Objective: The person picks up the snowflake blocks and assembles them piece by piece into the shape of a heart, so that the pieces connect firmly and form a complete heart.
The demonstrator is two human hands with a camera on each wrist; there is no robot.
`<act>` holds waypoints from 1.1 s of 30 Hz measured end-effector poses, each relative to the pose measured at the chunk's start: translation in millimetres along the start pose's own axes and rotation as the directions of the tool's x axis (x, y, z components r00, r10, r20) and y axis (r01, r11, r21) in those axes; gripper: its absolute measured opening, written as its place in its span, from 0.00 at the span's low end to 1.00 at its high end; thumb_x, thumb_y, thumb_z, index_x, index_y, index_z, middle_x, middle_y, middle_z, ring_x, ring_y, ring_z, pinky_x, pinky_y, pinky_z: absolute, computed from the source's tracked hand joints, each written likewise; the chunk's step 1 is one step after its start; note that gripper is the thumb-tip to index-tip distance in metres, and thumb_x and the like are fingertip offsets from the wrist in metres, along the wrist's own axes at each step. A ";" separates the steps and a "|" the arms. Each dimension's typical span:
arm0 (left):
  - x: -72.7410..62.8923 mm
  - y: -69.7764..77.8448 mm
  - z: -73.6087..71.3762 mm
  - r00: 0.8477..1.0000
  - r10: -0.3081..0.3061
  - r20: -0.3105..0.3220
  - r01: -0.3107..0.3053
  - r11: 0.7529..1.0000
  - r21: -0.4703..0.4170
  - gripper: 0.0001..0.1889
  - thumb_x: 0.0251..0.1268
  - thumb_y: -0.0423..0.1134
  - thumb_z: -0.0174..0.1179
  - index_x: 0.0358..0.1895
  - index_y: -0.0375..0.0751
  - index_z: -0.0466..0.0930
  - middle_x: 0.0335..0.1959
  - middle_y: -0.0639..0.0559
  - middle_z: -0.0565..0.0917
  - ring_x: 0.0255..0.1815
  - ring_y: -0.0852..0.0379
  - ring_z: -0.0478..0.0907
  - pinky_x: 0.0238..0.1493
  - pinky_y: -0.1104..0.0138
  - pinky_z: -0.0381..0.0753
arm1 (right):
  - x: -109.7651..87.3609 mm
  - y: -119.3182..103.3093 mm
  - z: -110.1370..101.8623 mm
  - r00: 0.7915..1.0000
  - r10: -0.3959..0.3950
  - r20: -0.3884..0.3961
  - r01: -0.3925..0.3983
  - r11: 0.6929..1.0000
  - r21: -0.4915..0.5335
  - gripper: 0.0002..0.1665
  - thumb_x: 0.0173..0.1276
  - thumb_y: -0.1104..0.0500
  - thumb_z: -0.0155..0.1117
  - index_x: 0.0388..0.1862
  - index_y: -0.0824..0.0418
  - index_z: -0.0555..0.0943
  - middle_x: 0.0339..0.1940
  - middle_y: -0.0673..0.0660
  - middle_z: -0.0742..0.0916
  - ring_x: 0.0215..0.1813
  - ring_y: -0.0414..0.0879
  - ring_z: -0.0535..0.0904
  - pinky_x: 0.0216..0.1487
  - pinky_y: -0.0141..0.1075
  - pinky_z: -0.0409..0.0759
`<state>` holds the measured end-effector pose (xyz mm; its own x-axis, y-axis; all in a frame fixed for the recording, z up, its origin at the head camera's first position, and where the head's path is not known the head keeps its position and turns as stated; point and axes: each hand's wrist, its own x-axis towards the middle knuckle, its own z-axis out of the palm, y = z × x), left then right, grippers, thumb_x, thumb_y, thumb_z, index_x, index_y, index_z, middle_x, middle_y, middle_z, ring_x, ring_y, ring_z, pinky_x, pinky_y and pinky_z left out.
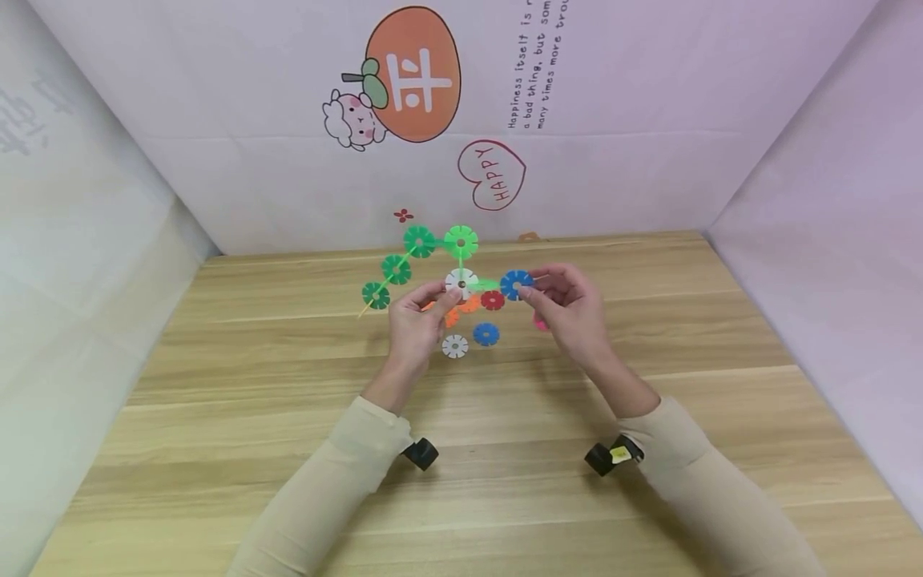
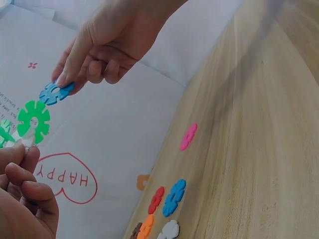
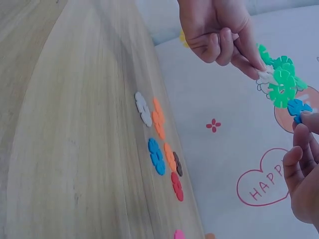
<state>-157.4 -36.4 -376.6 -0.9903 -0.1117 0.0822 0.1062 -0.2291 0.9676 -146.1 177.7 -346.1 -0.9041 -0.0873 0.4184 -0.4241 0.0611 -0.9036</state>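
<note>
My left hand (image 1: 420, 327) pinches a white notched snowflake disc (image 1: 453, 280) between thumb and fingers, held above the table. From that disc a chain of interlocked discs runs up to a light green disc (image 1: 469, 232), then left through several dark green discs (image 1: 390, 264) to a yellow disc (image 1: 366, 308) seen edge-on. A bright green disc (image 2: 25, 117) sticks out from the white one. My right hand (image 1: 573, 314) pinches a blue disc (image 1: 509, 280) at that green disc's edge; in the wrist views the two meet, but how deep the slots engage cannot be told.
Loose discs lie on the wooden table under my hands: red (image 1: 493, 300), blue (image 1: 479, 336), white (image 1: 447, 346), pink (image 1: 541, 323), brown (image 3: 178, 164) and orange (image 3: 158, 119). A printed white cloth (image 1: 613, 160) stands behind the table, with white side walls.
</note>
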 end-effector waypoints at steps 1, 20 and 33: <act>-0.3 0.2 0.1 1.000 0.002 0.003 -0.002 1.000 -0.003 0.10 0.64 0.31 0.69 0.46 0.29 0.86 0.30 0.54 0.88 0.10 0.66 0.61 0.12 0.75 0.57 | 0.0 -2.2 1.2 1.000 -0.002 -0.003 0.002 1.000 0.007 0.15 0.66 0.76 0.65 0.51 0.78 0.76 0.32 0.60 0.85 0.23 0.48 0.75 0.25 0.26 0.77; -3.0 0.5 0.9 0.998 -0.063 -0.022 0.063 0.998 -0.005 0.11 0.65 0.32 0.68 0.48 0.31 0.86 0.32 0.52 0.89 0.11 0.65 0.61 0.14 0.75 0.58 | 3.8 18.7 4.9 1.000 0.007 -0.006 -0.006 0.999 0.041 0.15 0.66 0.77 0.65 0.51 0.78 0.79 0.33 0.71 0.85 0.21 0.48 0.76 0.22 0.28 0.76; -4.2 1.5 -5.9 0.992 -0.121 -0.024 0.120 0.992 -0.032 0.05 0.65 0.28 0.67 0.41 0.31 0.88 0.29 0.49 0.88 0.12 0.65 0.59 0.14 0.75 0.56 | 5.9 28.2 8.9 0.997 0.083 0.009 -0.083 0.995 0.058 0.12 0.66 0.71 0.69 0.48 0.72 0.82 0.30 0.59 0.86 0.21 0.44 0.75 0.23 0.29 0.77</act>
<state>-152.5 -42.0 -376.9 -0.9935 -0.1062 -0.0408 -0.0105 -0.2713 0.9624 -162.9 170.1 -369.9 -0.9355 -0.0914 0.3413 -0.3436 0.0103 -0.9391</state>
